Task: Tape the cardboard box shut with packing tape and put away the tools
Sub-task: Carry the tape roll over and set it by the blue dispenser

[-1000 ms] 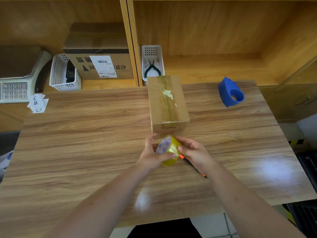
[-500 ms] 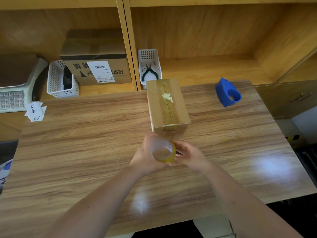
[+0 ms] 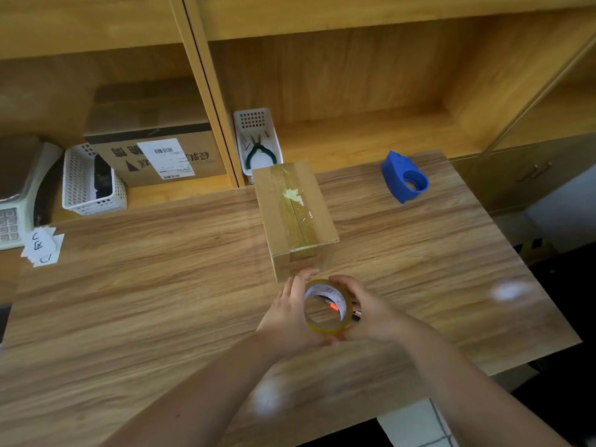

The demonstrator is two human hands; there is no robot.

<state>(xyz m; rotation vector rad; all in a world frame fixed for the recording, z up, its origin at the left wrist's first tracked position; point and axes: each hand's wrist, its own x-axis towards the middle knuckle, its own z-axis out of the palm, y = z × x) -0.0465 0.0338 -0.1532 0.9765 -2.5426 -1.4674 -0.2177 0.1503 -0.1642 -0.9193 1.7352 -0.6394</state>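
A small cardboard box (image 3: 295, 217) lies lengthwise on the wooden table (image 3: 161, 285), with tape along its top seam and down its near end. Just in front of it I hold a roll of clear yellowish packing tape (image 3: 327, 306) with both hands, its hole facing me. My left hand (image 3: 287, 312) grips its left side and my right hand (image 3: 371, 309) its right side. An orange and black tool, likely a cutter (image 3: 354, 314), shows under my right hand and through the roll's hole. A blue tape dispenser (image 3: 404, 180) sits at the table's far right.
A white basket (image 3: 258, 137) with green-handled pliers stands on the shelf behind the box. Left of the divider are a labelled carton (image 3: 154, 156), a second white basket (image 3: 90, 185), a scale (image 3: 16, 201) and paper slips (image 3: 43, 248).
The roll has turned in my hands, so its hole now faces me, and both hands sit a little closer to me. The view has tilted up slightly.
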